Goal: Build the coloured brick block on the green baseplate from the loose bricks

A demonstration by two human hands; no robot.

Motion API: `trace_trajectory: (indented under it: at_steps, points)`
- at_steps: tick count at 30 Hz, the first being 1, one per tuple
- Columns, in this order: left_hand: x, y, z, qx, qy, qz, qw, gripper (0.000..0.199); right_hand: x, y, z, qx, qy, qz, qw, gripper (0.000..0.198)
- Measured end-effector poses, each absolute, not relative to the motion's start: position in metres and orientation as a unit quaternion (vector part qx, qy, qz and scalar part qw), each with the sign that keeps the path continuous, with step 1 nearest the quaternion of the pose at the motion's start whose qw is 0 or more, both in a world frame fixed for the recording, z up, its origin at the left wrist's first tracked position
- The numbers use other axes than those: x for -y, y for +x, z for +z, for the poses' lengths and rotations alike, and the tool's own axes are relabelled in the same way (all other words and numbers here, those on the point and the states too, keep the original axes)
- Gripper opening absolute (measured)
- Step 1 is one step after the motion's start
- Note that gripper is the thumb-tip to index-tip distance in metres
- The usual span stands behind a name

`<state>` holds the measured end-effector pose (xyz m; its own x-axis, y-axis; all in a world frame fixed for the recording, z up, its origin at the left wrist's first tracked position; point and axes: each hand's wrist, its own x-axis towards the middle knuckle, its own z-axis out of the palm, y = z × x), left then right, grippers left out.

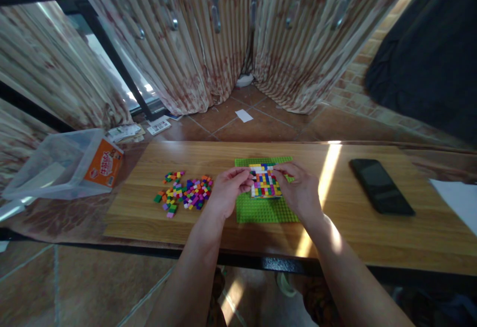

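Observation:
A green studded baseplate [268, 211] lies on the wooden table. On it sits a low block of small toy bricks [265, 180] in white, yellow, blue, red, orange and green rows. My left hand [231, 188] is at the block's left side, thumb and fingers pinched, with a small pale brick showing at the tips. At the upper right corner of the block, my right hand [301, 188] has its thumb and forefinger closed together against the bricks. Whatever lies between the right fingertips is hidden. Loose toy bricks [197, 192] in many colours are heaped left of my left hand.
A black phone [382, 186] lies on the right of the wooden table [208, 225], with white paper [456, 200] beyond it. Left of the table stands a clear plastic bin [67, 163] with an orange label. Curtains [201, 43] hang behind, and a paper [244, 116] lies on the floor.

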<state>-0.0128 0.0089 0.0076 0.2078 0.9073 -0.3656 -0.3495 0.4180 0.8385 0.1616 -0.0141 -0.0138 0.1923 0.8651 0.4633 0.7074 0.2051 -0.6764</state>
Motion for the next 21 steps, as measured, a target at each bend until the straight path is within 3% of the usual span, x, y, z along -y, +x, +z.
trace_trajectory:
  at_steps: [13, 21]
  points:
    - [-0.01, -0.014, 0.008, -0.452, 0.319, 0.439, 0.708, 0.009, 0.013, 0.158, -0.02, 0.676, -0.637, -0.049, 0.368, 0.025]
    - [-0.01, -0.014, 0.008, -0.449, 0.326, 0.44, 0.706, 0.011, 0.011, 0.162, -0.025, 0.606, -0.648, 0.036, 0.46, 0.011]
